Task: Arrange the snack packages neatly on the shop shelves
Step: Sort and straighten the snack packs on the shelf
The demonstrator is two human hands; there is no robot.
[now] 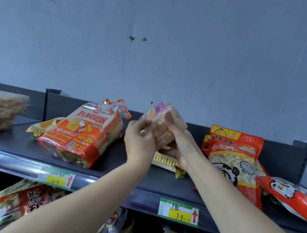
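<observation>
The left hand (pixel 140 141) and right hand (pixel 177 144) curl round a clear snack pack (pixel 163 115), raised off the shelf (pixel 114 161). Its slick wrap (a guess) could slip from them onto the striped pack (pixel 164 160) just beneath.

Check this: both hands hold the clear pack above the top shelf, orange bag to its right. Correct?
No. The head view shows the orange bag left of the clear pack; the red bag is on its right. The left hand and right hand do both hold the pack above the top shelf.
</observation>
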